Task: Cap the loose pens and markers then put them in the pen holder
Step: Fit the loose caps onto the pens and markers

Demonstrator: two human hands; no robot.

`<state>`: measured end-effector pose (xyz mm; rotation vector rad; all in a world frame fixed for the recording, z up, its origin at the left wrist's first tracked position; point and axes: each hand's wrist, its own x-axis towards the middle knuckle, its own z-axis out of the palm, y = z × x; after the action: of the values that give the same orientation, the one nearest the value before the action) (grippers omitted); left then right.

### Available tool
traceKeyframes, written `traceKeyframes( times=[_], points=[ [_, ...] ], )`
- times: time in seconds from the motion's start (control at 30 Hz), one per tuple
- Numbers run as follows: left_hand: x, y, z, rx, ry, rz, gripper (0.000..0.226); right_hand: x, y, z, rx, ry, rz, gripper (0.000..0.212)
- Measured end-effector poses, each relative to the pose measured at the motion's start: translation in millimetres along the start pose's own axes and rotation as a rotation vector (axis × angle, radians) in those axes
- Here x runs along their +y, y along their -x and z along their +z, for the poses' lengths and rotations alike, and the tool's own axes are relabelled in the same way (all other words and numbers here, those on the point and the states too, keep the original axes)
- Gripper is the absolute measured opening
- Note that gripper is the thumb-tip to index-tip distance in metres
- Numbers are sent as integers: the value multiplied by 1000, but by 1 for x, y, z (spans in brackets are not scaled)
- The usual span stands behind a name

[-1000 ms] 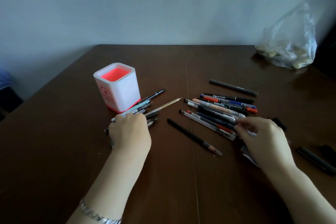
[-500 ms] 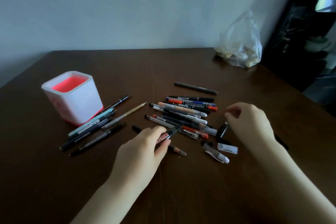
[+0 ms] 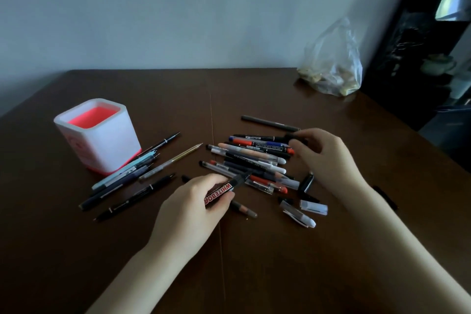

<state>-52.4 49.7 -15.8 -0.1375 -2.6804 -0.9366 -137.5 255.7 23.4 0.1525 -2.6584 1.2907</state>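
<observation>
Dark wooden table [image 3: 76,250]: left hand [image 3: 193,209] clamps whiteboard marker [image 3: 226,190], tip angled up-right, right of pen holder [image 3: 98,135]; right hand [image 3: 323,158] pinches a black cap [image 3: 293,137].

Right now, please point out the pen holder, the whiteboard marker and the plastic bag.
pen holder [image 3: 107,145]: head view, white front wall.
whiteboard marker [image 3: 221,191]: head view, red label.
plastic bag [image 3: 334,64]: head view, crinkled side.

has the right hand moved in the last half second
Yes. The right hand has gone away from the person, up along the pen pile: it was level with the pile's near end, now its fingers pinch a dark cap by the far pens.
</observation>
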Motion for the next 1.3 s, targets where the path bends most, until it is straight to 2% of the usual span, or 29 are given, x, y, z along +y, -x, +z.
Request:
traceKeyframes(
  times=[0.13, 0.3, 0.47, 0.6, 0.67, 0.77, 0.97, 1.07, 1.17, 1.3],
  points=[
    [-3, -3, -3, 26, 130, -39, 25, -11, 17, 19, -108, -322, 8, 6],
    [-4, -3, -6, -8, 207, -27, 24, -8, 28, 21, -191, -494, 93, 17],
    [0, -1, -4, -16, 222, 40, 23, -13, 33, 27, -230, -471, 49, 18],
    [1, 2, -4, -6, 226, 85, 35, -14, 36, 27, -256, -517, 72, 21],
    [1, 1, -5, -4, 253, 89, 32, -14, 36, 25, -298, -542, 74, 22],
    [1, 1, -6, 9, 289, 77, 24, -15, 39, 26, -363, -528, 21, 22],
    [-1, 1, -8, 42, 290, 42, 25, -15, 45, 32, -320, -468, -107, 23],
    [2, 1, -11, -9, 379, -24, 25, -15, 46, 31, -310, -445, -149, 24],
    [5, -2, -17, -76, 494, -74, 14, -16, 46, 29, -307, -446, -191, 22],
    [10, -3, -22, -207, 779, -230, 14, -17, 49, 27, -309, -472, -228, 15]
  ],
)
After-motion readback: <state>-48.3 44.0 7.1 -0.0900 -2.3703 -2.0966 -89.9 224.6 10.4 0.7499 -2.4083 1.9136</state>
